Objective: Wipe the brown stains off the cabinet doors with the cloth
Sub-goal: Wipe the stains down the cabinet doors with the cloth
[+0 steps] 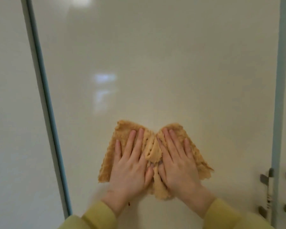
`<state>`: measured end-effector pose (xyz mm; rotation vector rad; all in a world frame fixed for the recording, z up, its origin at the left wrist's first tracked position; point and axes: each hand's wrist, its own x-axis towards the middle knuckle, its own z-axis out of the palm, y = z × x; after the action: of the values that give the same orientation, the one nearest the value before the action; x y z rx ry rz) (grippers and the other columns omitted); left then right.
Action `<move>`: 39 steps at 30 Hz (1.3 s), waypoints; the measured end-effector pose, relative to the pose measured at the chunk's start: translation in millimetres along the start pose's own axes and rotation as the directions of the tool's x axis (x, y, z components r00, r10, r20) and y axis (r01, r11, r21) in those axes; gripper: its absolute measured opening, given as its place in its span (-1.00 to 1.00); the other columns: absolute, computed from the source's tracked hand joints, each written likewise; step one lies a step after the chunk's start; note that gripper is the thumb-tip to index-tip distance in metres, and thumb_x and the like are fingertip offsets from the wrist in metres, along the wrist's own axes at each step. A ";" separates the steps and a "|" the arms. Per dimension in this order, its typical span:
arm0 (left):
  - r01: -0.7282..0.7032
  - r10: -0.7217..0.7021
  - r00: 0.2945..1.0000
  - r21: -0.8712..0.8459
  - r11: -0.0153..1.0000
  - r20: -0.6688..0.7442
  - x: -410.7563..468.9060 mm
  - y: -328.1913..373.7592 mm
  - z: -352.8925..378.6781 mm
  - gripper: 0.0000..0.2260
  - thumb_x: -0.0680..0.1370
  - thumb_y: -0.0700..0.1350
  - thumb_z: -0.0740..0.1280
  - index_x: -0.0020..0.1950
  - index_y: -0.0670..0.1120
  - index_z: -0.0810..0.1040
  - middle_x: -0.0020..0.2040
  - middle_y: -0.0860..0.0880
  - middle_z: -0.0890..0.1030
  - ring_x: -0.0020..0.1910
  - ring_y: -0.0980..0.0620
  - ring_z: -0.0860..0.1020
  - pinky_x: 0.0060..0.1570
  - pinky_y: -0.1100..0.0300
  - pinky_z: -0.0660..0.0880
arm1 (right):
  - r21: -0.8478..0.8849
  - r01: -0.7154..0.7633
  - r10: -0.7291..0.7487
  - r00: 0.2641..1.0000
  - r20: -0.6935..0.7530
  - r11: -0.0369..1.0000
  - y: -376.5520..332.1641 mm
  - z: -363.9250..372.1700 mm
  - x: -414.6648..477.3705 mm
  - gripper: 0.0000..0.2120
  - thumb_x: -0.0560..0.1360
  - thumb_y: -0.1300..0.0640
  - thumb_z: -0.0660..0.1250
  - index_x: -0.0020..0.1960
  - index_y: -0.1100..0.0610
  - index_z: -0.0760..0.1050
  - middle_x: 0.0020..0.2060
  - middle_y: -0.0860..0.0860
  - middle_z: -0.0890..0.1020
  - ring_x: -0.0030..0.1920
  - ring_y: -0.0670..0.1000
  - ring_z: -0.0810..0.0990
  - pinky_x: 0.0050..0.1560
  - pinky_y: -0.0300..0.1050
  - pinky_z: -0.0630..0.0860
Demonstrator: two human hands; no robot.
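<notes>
While you look down from the head cam, both your hands lie flat on the cloth [153,150], pressing it against the glossy cream cabinet door [155,63]. Your left hand [130,166] has its fingers straight and slightly spread, palm down on the cloth's left half; nothing is gripped, it's just pressing. Your right hand [177,162] does the same on the right half, fingers long and near together, thumb tucked toward the middle. The two thumbs nearly meet at the centre, where the tan fabric bunches up into a ridge btwn the hands and hangs down below them in a ragged fold. The cloth fans out to both sides (a bit like open wings), w/ its top corners poking out past the fingertips.

A small brown speck [128,203] shows on the door just beside your left wrist, below the cloth and not covered by it. Yellow sleeves [96,217] cover both forearms.

Left of the door runs a dark vertical gap [45,96], w/ another cream panel beyond it. On the right, a pale blue-grey edge strip [281,96] runs top to bottom, and metal handles [269,192] sit low beside it, blurred.
</notes>
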<state>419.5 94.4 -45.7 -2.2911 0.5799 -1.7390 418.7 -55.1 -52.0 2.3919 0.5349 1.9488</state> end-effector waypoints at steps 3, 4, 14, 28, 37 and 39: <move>-0.035 0.036 0.999 -0.033 0.999 0.025 -44.4 8.3 7.0 -0.48 0.58 0.09 -0.12 0.51 -0.08 -0.03 0.52 -0.08 -0.19 0.50 -0.06 -0.16 0.42 -0.08 -0.21 | 0.015 0.026 -0.027 0.998 0.063 1.000 -16.7 5.8 -41.3 -0.55 0.58 0.04 -0.15 0.40 0.16 0.17 0.51 0.03 -0.17 0.50 -0.01 -0.14 0.45 0.02 -0.12; -0.037 0.038 0.999 -0.043 0.998 0.035 -53.4 9.9 8.3 -0.48 0.58 0.10 -0.15 0.51 -0.07 -0.06 0.52 -0.09 -0.18 0.50 -0.06 -0.15 0.42 -0.07 -0.20 | 0.020 0.025 -0.027 0.996 0.081 0.999 -20.0 6.8 -49.7 -0.55 0.59 0.03 -0.20 0.38 0.16 0.19 0.51 0.03 -0.18 0.50 -0.01 -0.13 0.45 0.02 -0.12; -0.045 0.050 0.996 -0.068 0.997 0.070 -60.1 -20.5 2.0 -0.47 0.58 0.11 -0.16 0.50 -0.10 -0.11 0.52 -0.06 -0.22 0.50 -0.01 -0.17 0.43 -0.06 -0.23 | 0.009 0.004 -0.004 1.000 0.011 1.000 -48.3 14.1 -36.9 -0.55 0.58 0.03 -0.18 0.35 0.19 0.23 0.51 0.07 0.02 0.50 -0.01 -0.11 0.45 0.00 -0.11; 0.329 -0.333 0.942 -0.081 0.941 -0.049 -45.7 -79.8 -8.9 -0.40 0.48 -0.01 0.01 0.47 -0.20 -0.01 0.43 -0.32 0.15 0.47 -0.11 -0.09 0.41 0.06 -0.29 | 0.035 0.159 -0.159 0.987 -0.008 0.987 -102.1 12.4 55.9 -0.53 0.47 0.06 0.06 0.33 0.18 0.39 0.36 0.10 0.41 0.38 0.05 0.33 0.42 -0.04 -0.04; 0.290 -0.297 0.953 -0.105 0.951 -0.052 -35.2 9.4 6.7 -0.37 0.44 0.05 0.07 0.48 -0.11 0.06 0.51 -0.12 -0.22 0.49 -0.03 -0.23 0.42 -0.01 -0.24 | 0.102 0.068 -0.057 0.993 -0.102 0.992 -26.6 5.0 -3.9 -0.63 0.54 0.07 0.03 0.30 0.17 0.29 0.36 0.10 0.34 0.37 0.07 0.25 0.39 -0.01 0.04; 0.268 -0.275 0.960 -0.100 0.958 -0.059 -16.3 40.8 10.2 -0.44 0.44 0.05 0.09 0.40 -0.17 0.20 0.51 -0.15 -0.03 0.49 -0.07 -0.17 0.42 -0.02 -0.20 | 0.099 -0.035 0.045 0.994 -0.096 0.995 5.3 0.7 -14.0 -0.57 0.60 -0.03 -0.11 0.33 0.18 0.25 0.40 0.13 0.27 0.46 0.02 0.10 0.42 -0.01 -0.02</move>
<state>418.1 63.9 -78.9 -2.4786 0.3771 -1.9622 418.4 -63.8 -64.3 2.3897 0.6028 2.1144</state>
